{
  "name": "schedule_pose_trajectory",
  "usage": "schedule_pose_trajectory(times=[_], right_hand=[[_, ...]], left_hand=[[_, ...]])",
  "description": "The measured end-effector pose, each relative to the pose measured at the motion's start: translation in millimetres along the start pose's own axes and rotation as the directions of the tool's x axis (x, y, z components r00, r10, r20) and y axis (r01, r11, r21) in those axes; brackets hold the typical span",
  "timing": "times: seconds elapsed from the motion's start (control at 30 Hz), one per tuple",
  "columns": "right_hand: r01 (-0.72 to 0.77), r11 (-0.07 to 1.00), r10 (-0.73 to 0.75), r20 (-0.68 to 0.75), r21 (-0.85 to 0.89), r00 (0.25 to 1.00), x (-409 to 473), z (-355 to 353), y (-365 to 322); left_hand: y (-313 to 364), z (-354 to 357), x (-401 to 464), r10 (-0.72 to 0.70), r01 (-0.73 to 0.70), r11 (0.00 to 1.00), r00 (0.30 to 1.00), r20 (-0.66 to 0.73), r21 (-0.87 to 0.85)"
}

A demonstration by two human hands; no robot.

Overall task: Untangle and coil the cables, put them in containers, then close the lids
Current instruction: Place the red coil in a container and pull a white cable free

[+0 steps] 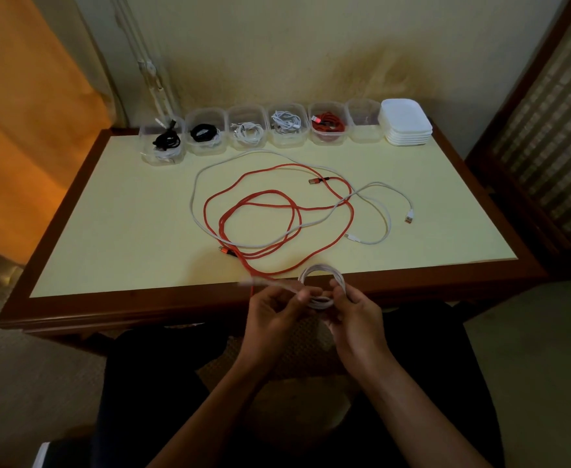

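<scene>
I sit at a table (115,211), coiling a white cable (323,285) just above its near edge. My right hand (351,312) grips the finished loops, fingers curled round the coil. My left hand (274,309), touching it on the other side, pinches the loose tail, which trails away blurred beyond my left fingers. Just past both hands a red cable (260,204) and a second white cable (196,184) lie tangled together. Well beyond them stands a row of clear containers (206,130); the empty container (363,121) lies far ahead of my right hand, beside the stacked lids (405,121). I judge the coiling nearly done: next, wrap the tail, then carry the coil forward to the empty one.
</scene>
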State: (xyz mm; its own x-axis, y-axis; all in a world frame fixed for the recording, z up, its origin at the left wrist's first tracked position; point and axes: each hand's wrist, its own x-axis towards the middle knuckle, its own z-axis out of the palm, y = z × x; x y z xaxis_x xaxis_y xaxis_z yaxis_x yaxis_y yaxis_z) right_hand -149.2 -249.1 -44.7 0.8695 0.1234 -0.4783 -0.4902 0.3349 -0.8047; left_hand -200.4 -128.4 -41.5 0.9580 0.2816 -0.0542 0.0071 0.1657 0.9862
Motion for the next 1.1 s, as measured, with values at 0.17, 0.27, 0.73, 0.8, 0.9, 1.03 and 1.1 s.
schedule_pose_trajectory(times=[0.17, 0.27, 0.73, 0.8, 0.9, 1.03, 1.1], right_hand=[[0.126, 0.990, -0.129, -0.057, -0.058, 0.990, -6, 8, 7], [0.221, 0.969, -0.228, -0.057, -0.113, 0.972, -10, 9, 12], [0.230, 0.973, -0.224, 0.165, -0.024, 0.961, -12, 12, 10], [0.149, 0.988, -0.156, 0.204, 0.049, 0.966, -12, 10, 10], [0.073, 0.996, -0.083, 0.242, 0.050, 0.967, -12, 10, 15], [0.176, 0.972, -0.145, 0.191, -0.157, 0.971, -13, 12, 19], [0.253, 0.922, -0.214, 0.159, -0.293, 0.964, -10, 12, 21]], left_hand=[[0, 10, 5, -0.409, 0.275, 0.878, 0.856, -0.316, -0.392], [6, 9, 9, -0.477, 0.318, 0.847, 0.808, -0.346, -0.425], [15, -33, 8, -0.353, 0.348, 0.932, 0.935, 0.042, 0.097], [17, -38, 7, -0.391, 0.384, 0.920, 0.903, 0.175, 0.076], [14, -45, 7, -0.375, 0.390, 0.921, 0.900, 0.224, -0.025], [-1, -47, 8, -0.398, 0.492, 0.795, 0.864, 0.307, -0.354], [-4, -46, 7, -0.378, 0.531, 0.658, 0.847, 0.374, -0.535]])
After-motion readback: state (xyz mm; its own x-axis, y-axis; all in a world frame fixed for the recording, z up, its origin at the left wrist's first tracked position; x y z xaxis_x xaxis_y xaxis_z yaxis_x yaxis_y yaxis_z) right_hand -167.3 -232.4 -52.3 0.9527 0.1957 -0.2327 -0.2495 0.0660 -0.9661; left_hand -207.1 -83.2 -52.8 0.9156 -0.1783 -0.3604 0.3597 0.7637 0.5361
